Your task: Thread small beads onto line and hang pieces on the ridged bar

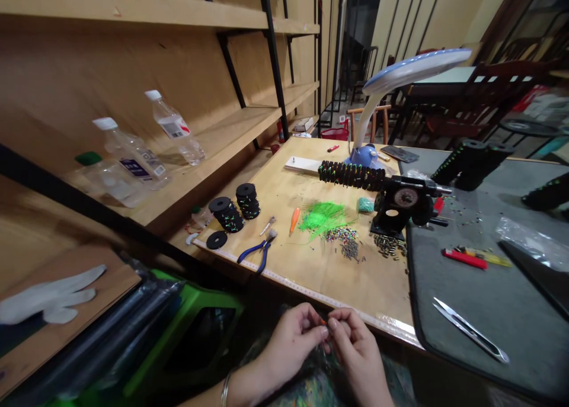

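Orange sliver point(323, 321): where is it, and what holds it?

At six o'clock, by the near edge of the wooden table point(311, 288), pinched between the fingertips of the left hand point(293, 345) and right hand point(358, 351).

What lies nearby?

Loose green fibres point(322, 217) at twelve o'clock, blue-handled pliers point(255, 253) at eleven, and steel snips point(471, 330) at four.

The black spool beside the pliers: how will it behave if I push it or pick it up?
The black spool stands on a flat round end, so a light push probably just slides it. Tipped over, it would likely roll. Its wound cord looks soft, so it may feel light.
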Demonstrator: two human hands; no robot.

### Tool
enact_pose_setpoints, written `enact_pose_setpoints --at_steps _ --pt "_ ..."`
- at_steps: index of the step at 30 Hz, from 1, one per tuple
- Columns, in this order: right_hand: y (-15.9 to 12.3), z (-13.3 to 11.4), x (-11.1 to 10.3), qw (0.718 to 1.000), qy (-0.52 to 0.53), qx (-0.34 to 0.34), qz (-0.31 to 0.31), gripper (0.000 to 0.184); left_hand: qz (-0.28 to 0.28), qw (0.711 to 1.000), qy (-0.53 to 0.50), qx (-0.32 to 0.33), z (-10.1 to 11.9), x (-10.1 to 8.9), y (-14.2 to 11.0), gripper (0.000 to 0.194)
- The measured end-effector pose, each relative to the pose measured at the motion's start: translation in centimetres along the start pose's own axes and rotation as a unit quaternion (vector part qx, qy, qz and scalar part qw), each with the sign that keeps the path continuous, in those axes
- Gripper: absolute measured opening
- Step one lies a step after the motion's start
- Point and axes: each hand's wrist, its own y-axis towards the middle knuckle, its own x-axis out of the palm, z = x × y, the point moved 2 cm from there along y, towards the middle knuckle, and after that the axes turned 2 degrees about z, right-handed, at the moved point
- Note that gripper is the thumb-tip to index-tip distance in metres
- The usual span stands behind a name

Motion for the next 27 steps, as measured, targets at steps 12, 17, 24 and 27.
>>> enact_pose_setpoints --at_steps 12,17,24,27 --pt "-0.2 1.1 -1.2 0.995 -0.089 -0.032 -0.03 0.036 -0.022 0.999 0.034 -0.021 -1.0 0.1 0.1 0.036" --pt "-0.4 1.0 -1.2 0.996 -0.077 -0.028 -0.028 0.038 -0.026 0.999 -0.026 -0.033 -0.6 0.4 0.0 0.035" --pt "-0.7 1.1 -0.9 0.998 -0.051 0.007 -0.03 0.044 -0.03 0.998 -0.003 -0.054 -1.1 0.2 0.0 0.026" --pt "-0.6 1.4 -1.1 0.998 -0.051 0.012 -0.028 0.046 -0.032 0.998 0.011 -0.053 -1.4 0.2 0.3 0.025"
